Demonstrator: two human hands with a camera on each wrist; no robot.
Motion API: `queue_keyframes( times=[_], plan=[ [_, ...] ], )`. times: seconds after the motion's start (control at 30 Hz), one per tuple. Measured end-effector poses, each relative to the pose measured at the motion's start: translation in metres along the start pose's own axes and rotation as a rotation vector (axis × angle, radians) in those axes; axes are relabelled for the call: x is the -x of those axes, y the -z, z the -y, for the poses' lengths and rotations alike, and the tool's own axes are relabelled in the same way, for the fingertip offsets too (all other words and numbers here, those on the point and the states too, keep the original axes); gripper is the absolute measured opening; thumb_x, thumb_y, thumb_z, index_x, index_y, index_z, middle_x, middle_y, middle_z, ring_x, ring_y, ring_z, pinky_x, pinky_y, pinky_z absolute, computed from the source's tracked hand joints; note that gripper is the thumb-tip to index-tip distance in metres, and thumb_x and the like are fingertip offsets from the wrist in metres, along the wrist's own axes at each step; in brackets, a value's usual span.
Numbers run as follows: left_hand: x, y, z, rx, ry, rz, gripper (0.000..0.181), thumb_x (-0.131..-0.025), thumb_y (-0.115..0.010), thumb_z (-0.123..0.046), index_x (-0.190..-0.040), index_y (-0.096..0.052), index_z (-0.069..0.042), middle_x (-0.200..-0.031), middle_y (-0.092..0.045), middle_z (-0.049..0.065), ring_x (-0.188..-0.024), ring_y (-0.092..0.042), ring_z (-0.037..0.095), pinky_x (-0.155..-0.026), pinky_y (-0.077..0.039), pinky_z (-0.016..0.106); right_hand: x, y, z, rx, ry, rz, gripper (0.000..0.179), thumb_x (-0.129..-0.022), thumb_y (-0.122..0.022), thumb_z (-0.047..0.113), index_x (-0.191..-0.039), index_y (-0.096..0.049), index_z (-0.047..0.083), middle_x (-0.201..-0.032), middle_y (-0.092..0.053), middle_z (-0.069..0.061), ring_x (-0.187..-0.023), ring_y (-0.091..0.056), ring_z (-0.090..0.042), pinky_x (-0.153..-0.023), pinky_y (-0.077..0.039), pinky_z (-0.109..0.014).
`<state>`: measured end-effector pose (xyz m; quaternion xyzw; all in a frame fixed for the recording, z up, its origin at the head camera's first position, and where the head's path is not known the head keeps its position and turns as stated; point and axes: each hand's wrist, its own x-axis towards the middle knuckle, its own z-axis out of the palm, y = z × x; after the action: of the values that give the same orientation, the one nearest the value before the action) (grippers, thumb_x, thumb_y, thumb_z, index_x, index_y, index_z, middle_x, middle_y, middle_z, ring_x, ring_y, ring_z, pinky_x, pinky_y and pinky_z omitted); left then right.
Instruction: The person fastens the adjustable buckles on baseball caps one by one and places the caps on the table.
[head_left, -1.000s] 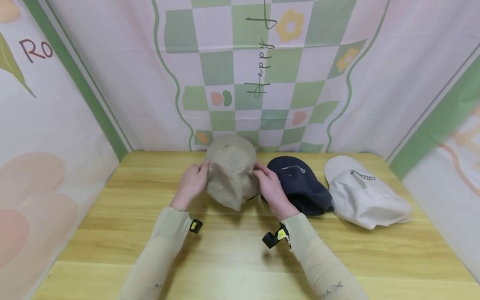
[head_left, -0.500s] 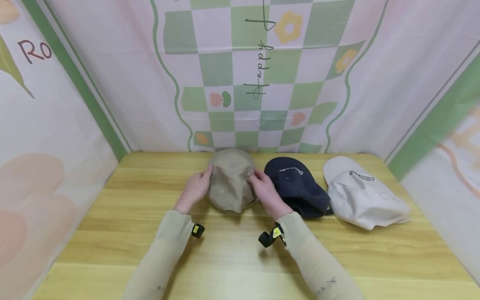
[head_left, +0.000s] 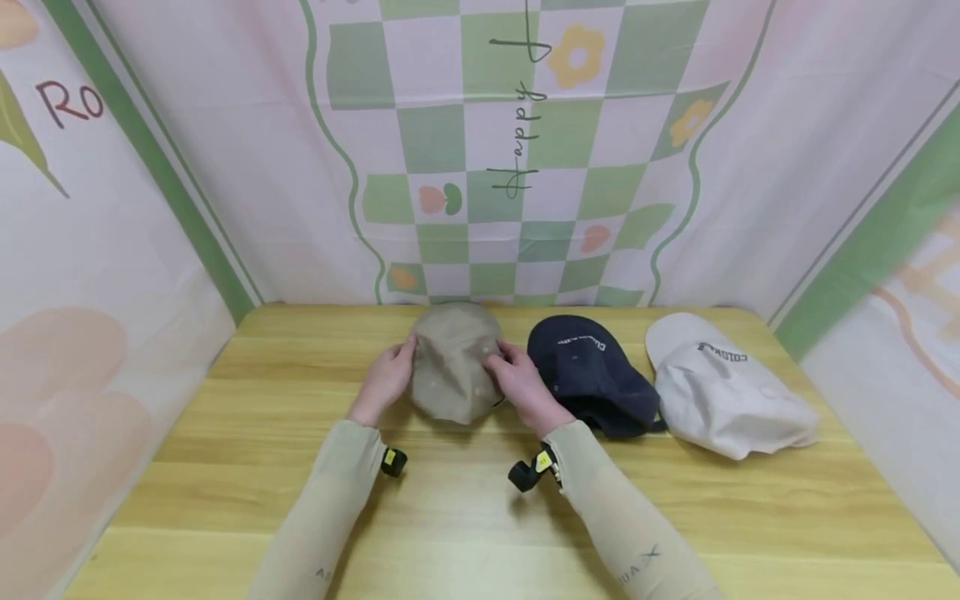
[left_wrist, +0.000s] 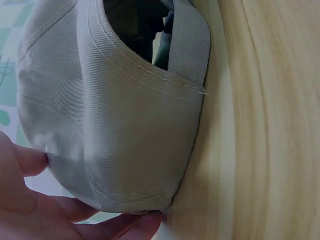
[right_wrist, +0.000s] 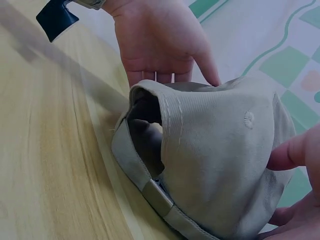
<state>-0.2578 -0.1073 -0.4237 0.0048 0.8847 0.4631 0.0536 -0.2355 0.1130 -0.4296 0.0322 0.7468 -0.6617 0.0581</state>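
Note:
A khaki baseball cap [head_left: 455, 367] sits at the back of the wooden table, left of two other caps. Its rear opening and strap [right_wrist: 159, 198] face the person, and the crown is a little creased. My left hand [head_left: 385, 379] holds the cap's left side; in the left wrist view its thumb [left_wrist: 32, 161] touches the crown and the fingers reach the lower edge. On the other side my right hand [head_left: 525, 383] grips the cap, thumb [right_wrist: 287, 154] pressed into the crown, its other fingers partly hidden.
A navy cap [head_left: 581, 358] lies just right of my right hand, with a light grey cap [head_left: 727, 392] beyond it. Printed curtains [head_left: 300, 208] hang behind and beside the wooden table [head_left: 450, 533]. Each wrist wears a small black camera [head_left: 393, 461].
The khaki cap has come down from against the back curtain onto the table and shifted slightly left. Both hands have moved with it; the navy and grey caps stayed put.

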Motion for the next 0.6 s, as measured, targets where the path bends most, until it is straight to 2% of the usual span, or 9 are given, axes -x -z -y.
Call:
queue_keyframes(
  times=[0.17,0.33,0.5,0.6],
  plan=[
    [0.001,0.001,-0.001,-0.001,0.021,-0.007,0.071,-0.109,-0.026,-0.050,-0.144,-0.048,0.008,-0.143,-0.052,0.029,-0.133,-0.047,0.045,-0.114,-0.033,0.055,0.000,-0.001,0.000,-0.012,-0.009,-0.018,0.068,-0.097,-0.052,0.019,-0.157,-0.028,-0.005,-0.160,-0.030,-0.022,-0.146,-0.031,-0.033,-0.118,-0.029,-0.045],
    [0.000,0.003,-0.004,0.059,0.031,-0.028,0.072,-0.109,-0.026,-0.054,-0.149,-0.045,0.003,-0.147,-0.049,0.025,-0.136,-0.044,0.043,-0.114,-0.032,0.054,-0.002,0.000,0.002,-0.038,-0.030,-0.030,0.067,-0.096,-0.050,0.017,-0.157,-0.030,-0.003,-0.162,-0.028,-0.020,-0.147,-0.028,-0.031,-0.119,-0.026,-0.045],
    [-0.002,0.007,-0.015,0.072,-0.013,-0.080,0.073,-0.106,-0.028,-0.061,-0.151,-0.047,-0.007,-0.151,-0.048,0.018,-0.139,-0.042,0.037,-0.116,-0.031,0.050,-0.001,0.003,0.013,-0.057,-0.033,-0.019,0.068,-0.101,-0.051,0.023,-0.158,-0.026,-0.002,-0.164,-0.024,-0.018,-0.150,-0.022,-0.030,-0.120,-0.021,-0.045],
    [-0.004,0.010,-0.025,0.056,-0.048,-0.099,0.074,-0.106,-0.027,-0.062,-0.154,-0.044,-0.009,-0.154,-0.045,0.014,-0.142,-0.039,0.035,-0.117,-0.029,0.047,-0.001,0.007,0.024,-0.043,-0.011,-0.005,0.069,-0.105,-0.053,0.030,-0.160,-0.024,0.000,-0.165,-0.022,-0.016,-0.151,-0.020,-0.030,-0.121,-0.021,-0.044]
  ],
)
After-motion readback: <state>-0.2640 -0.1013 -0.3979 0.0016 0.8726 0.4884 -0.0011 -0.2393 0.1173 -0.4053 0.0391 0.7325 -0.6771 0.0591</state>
